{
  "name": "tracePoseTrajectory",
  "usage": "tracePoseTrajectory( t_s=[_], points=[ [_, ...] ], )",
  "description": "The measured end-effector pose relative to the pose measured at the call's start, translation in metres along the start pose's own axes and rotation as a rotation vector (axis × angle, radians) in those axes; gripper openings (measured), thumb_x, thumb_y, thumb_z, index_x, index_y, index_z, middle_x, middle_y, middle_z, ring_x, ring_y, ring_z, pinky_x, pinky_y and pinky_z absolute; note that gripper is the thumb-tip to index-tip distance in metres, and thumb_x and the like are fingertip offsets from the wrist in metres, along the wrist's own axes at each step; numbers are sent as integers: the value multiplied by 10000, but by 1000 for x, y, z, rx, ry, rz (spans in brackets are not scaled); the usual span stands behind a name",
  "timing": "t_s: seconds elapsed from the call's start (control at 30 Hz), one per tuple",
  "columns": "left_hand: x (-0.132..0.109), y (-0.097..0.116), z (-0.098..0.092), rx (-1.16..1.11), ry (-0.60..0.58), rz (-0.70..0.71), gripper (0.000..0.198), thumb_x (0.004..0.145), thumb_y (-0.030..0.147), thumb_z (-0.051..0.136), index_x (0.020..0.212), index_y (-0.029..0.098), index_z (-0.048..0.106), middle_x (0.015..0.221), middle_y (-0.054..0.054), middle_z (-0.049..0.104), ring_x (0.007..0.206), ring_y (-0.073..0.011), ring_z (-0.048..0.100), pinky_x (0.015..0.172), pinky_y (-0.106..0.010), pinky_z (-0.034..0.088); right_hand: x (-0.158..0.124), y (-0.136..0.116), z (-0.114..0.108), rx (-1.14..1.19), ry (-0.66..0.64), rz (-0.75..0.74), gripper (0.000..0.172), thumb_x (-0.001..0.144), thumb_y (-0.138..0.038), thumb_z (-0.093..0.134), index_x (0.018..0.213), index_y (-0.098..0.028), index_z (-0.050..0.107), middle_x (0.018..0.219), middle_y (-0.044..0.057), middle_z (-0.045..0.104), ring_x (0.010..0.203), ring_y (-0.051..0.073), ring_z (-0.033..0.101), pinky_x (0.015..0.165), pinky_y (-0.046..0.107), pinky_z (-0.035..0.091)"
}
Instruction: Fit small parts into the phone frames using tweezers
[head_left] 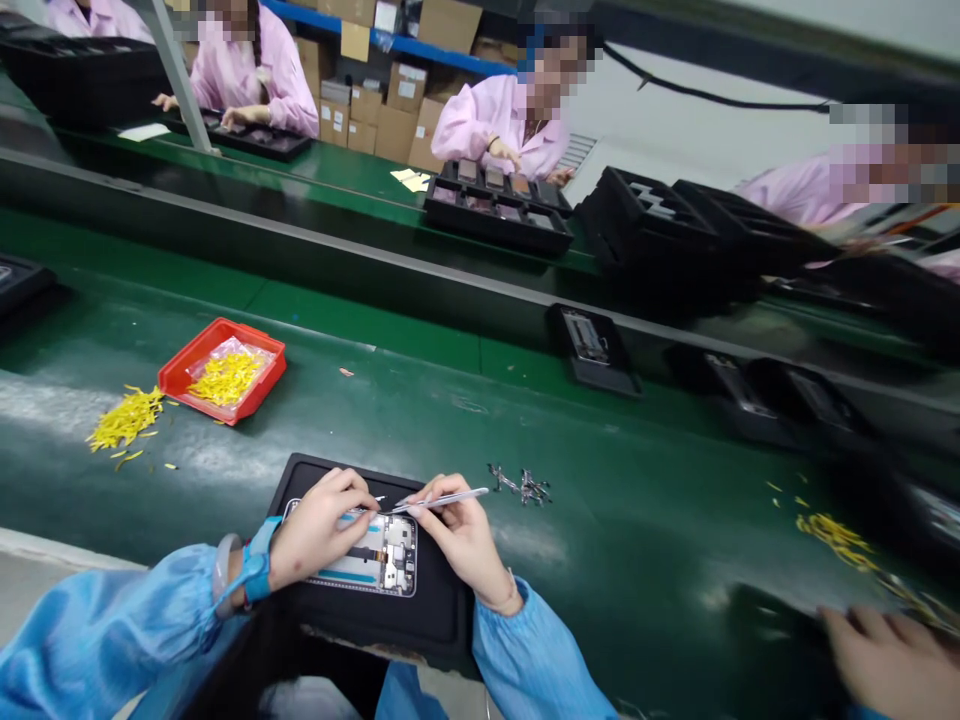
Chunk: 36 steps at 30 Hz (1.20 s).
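An open phone body (402, 556), with its circuit board and blue strips showing, lies on a black foam tray (442, 625) in front of me. My left hand (321, 528) rests over the phone's left part. Its thumb and fingers are pinched together at the upper edge; whatever is between them is too small to make out. My right hand (463, 540) grips metal tweezers (450, 497). The tweezer tips point left and meet the upper edge of the phone close to my left fingertips.
A red bin (259, 395) holds yellow strips, with a yellow pile (126, 418) beside it. Small dark parts (520, 484) lie right of the tray. Phones in black trays (592, 345) stand along the belt. A co-worker's hand (892, 655) is at lower right; people in pink sit opposite.
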<state>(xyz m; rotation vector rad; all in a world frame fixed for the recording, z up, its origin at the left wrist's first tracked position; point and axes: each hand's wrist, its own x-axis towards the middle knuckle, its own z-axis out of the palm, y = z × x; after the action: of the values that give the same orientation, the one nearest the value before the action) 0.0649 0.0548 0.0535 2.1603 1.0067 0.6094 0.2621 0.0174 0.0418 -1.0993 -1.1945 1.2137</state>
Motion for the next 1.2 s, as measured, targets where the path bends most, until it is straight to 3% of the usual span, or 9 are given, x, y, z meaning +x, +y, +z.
tracePoseTrajectory(
  t_s=[0.6, 0.87, 1.2],
  points=[
    [-2, 0, -1, 56, -28, 17, 144, 820, 129, 509, 859, 198, 630, 859, -26, 607, 832, -164, 569, 764, -276, 476, -3, -1, 2, -141, -6, -50, 210, 835, -376, 642, 783, -227, 503, 744, -7, 582, 748, 174, 677, 676, 306, 540],
    [-11, -2, -1, 349, -15, 278, 268, 933, 162, 384, 939, 203, 649, 865, -35, 665, 780, -151, 595, 703, -260, 471, -6, -5, 3, -247, -32, -145, 144, 877, -297, 590, 795, -231, 492, 738, 9, 598, 721, 177, 657, 658, 322, 514],
    [-12, -3, -3, 446, -37, 343, 299, 964, 188, 351, 964, 201, 650, 883, -44, 671, 801, -148, 604, 697, -254, 481, -5, -5, 6, -264, -39, -154, 121, 876, -255, 574, 801, -234, 481, 747, 15, 605, 740, 184, 641, 663, 328, 504]
  ],
)
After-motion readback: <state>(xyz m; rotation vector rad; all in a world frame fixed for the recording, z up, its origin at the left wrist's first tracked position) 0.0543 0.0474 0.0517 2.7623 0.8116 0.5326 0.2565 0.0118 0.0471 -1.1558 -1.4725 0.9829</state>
